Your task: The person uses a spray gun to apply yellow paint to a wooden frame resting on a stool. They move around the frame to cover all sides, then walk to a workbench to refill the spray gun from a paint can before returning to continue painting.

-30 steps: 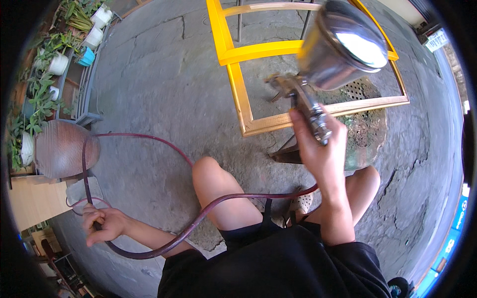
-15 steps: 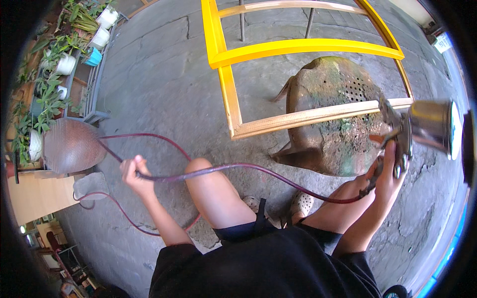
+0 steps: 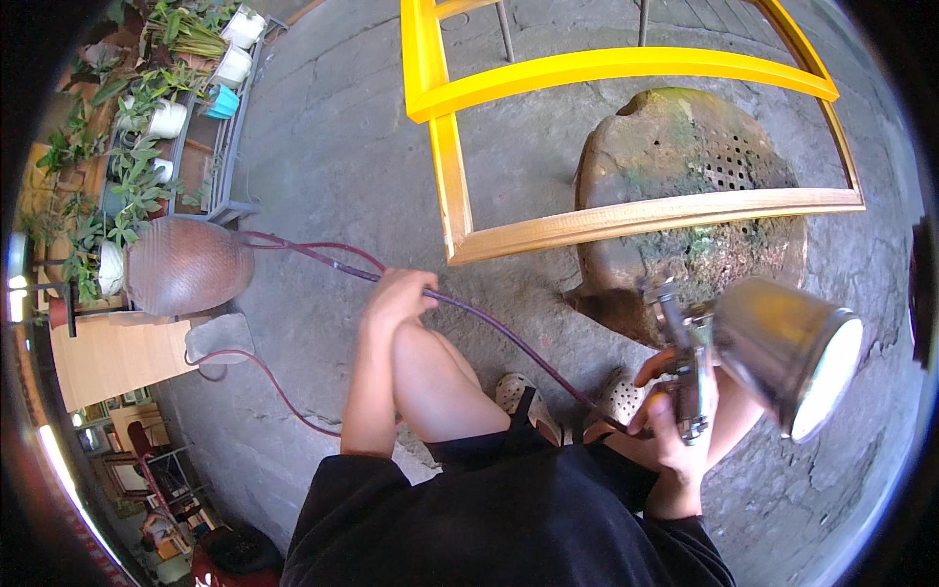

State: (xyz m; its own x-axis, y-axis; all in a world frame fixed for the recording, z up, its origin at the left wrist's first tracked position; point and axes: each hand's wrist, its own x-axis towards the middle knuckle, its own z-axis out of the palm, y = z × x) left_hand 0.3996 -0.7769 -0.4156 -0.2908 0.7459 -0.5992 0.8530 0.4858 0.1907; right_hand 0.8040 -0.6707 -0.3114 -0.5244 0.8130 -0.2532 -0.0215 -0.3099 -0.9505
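A metal spray gun (image 3: 691,386) with a silver paint cup (image 3: 773,342) on its side is gripped in my right hand (image 3: 680,440), low on the right above my legs. From its lower end a dark red hose (image 3: 523,350) runs up to the left. My left hand (image 3: 399,296) is closed around that hose, just above my knee. In front of me stands a wooden frame, its upper bars bright yellow (image 3: 626,64) and its near bar (image 3: 665,211) mostly bare wood. Neither hand touches the frame.
Behind the frame's near bar sits a weathered, mossy stool-like block with holes (image 3: 675,147). At the left are a brown ribbed jar (image 3: 191,266), potted plants (image 3: 166,119) on a metal rack and a light wooden board (image 3: 117,357). More hose loops across the concrete floor (image 3: 323,176).
My right hand has brought the spray gun down and inward, away from the frame's near bar. My left hand has shifted right along the hose. The view has turned slightly.
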